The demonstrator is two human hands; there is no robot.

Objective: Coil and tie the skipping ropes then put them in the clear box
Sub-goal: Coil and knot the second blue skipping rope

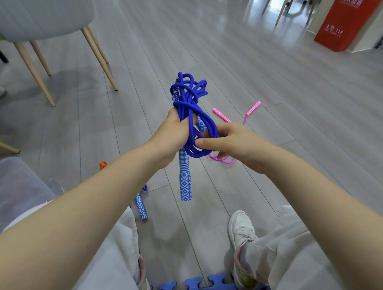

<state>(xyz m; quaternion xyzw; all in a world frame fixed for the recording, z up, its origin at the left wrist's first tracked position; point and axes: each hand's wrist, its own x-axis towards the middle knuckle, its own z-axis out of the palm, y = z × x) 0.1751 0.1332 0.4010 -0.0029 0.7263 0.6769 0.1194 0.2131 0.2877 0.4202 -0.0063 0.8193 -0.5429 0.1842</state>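
Hands: left hand (173, 132) is clenched round the middle of the bundle, so the loops cannot spring apart; right hand (227, 142) pinches the lower loops between thumb and fingers, apparently to feed a turn round the bundle for the tie.
Grey plank floor (260, 72): carries everything not yet handled; no worktop is in use, the person being seated low with both arms stretched forward over the knees.
Pale grey upholstered chair with tapered wooden legs (41, 17): stands at far left, well apart from the work.
Clear plastic storage box with an orange clasp (14, 191): sits on the floor at the person's left, just beside the left knee, within reach for the final placing; its contents cannot be made out.
Red cabinet with white lettering (349, 13): stands against the wall at far right, no part of the task.
Dark blue braided skipping rope (190, 113): coiled into a loose hank and held upright in the air between both hands; judged coiled but not yet tied.
Blue-and-white diamond-patterned handle (185, 181): hangs straight down below the left hand, left free, probably so its weight keeps the hank taut.
Second blue-and-white patterned handle (141, 207): lies on the floor beside the left knee; its rope is mostly hidden.
Pink skipping rope with dotted pink handles (222, 116): lies uncoiled on the floor beyond the right hand, awaiting its turn.
Small orange object (103, 165): near the box, too small to identify.
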